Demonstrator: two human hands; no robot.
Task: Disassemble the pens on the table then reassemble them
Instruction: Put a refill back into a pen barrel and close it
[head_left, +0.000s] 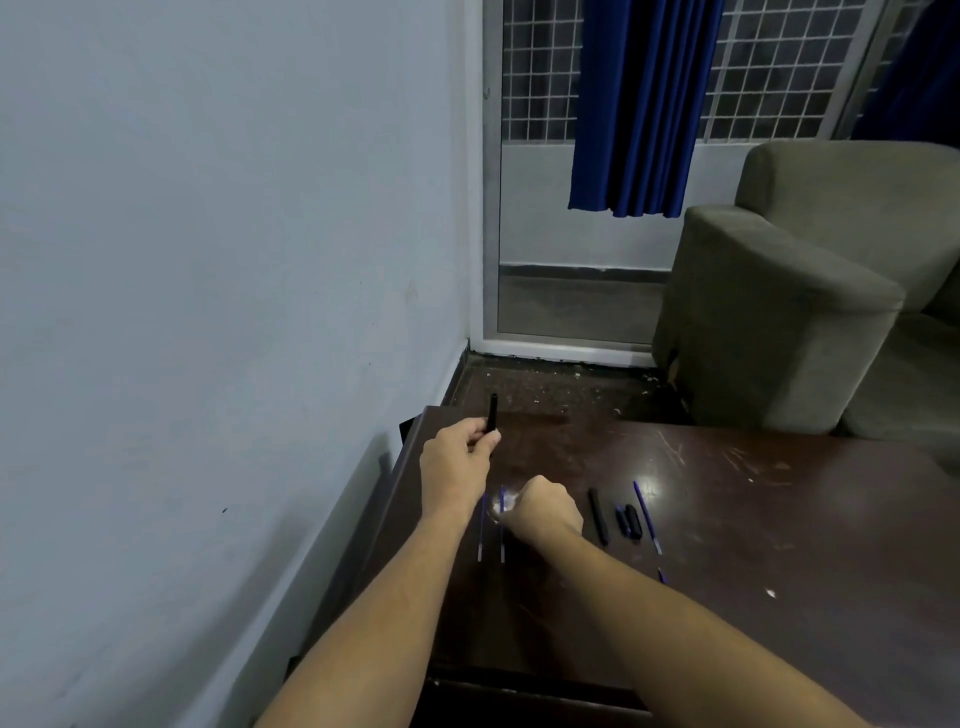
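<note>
upward — black barrel (492, 410), base in left fingers' (484, 442) pinch; right fingers (543, 496) curled

Single head view, looking forward-down over table (727, 519), hands near, wall left.

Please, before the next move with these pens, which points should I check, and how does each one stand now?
1. Black plastic pen barrel secure in the left hand grip: ok, pinched upright.
2. Right hand has picked up a part: cannot tell, its curled fingers hide the inside.
3. Two thin blue refills within reach: ok, they lie on the dark wooden table by the right hand.
4. Other parts separated: ok, the second black barrel, two short black pieces and third blue refill lie side by side.
5. Held barrel's open end clear: cannot tell.
</note>
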